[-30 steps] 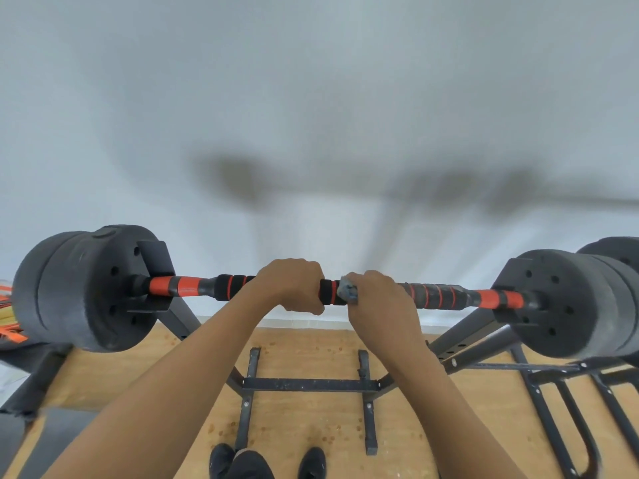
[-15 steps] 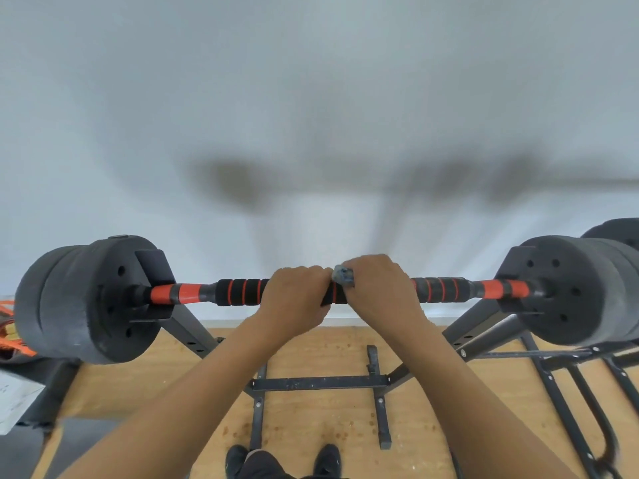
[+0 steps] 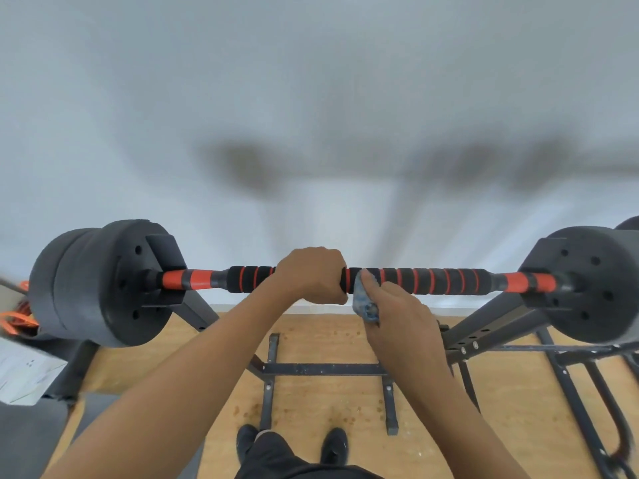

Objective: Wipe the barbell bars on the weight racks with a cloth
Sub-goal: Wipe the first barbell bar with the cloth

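My left grip (image 3: 311, 276) wraps the barbell bar (image 3: 435, 281) while my right grip (image 3: 397, 316) pinches the blue cloth (image 3: 364, 300) against it.

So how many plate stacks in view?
3: a left stack and a right stack on the barbell ends, and part of a third stack at the right frame edge. More may be hidden.

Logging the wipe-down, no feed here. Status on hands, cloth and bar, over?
Left hand grips barbell bar mid-grip. Right hand holds cloth, its top against the bar beside left hand. Nothing blocking the right stretch.
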Demonstrator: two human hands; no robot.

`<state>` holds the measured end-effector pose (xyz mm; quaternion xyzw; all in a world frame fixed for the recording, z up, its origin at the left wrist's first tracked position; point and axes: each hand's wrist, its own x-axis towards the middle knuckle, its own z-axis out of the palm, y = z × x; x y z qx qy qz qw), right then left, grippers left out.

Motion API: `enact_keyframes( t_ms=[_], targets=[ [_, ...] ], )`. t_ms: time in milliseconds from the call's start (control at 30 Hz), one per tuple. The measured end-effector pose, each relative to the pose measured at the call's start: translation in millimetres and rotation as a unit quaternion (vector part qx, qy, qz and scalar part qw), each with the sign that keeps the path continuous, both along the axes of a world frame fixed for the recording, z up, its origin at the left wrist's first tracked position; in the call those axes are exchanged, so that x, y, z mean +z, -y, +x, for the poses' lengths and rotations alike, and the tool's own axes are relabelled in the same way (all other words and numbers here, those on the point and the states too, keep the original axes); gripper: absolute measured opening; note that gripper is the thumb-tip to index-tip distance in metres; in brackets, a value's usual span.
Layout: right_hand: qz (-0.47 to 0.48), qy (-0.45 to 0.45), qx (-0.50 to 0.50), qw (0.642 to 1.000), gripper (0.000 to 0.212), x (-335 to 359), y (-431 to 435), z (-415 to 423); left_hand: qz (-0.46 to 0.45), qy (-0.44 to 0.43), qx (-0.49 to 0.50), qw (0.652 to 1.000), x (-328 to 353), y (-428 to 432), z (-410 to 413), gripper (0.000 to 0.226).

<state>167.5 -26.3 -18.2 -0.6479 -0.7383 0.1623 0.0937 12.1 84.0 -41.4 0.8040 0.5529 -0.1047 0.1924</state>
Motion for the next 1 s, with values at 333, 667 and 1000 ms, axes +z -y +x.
enact_keyframes(
  t_ms=[333, 667, 1000],
  targets=[
    [-0.002, 0.077, -0.014, 0.997, 0.011, 11.6, -70.8, -5.4, 0.187, 0.023, -0.031, 0.982, -0.1, 26.6, -1.0, 0.016],
    [0.031, 0.054, 0.019, 0.998, 0.030, 5.5, -25.0, 0.8, 0.220, -0.031, -0.041, 0.974, -11.9, 23.8, 7.6, 0.024],
    [-0.010, 0.088, 0.063, 0.994, 0.051, 21.0, -16.4, 4.9, -0.309, 0.141, 0.011, 0.941, 30.2, -16.0, -1.3, 0.028]
  ],
)
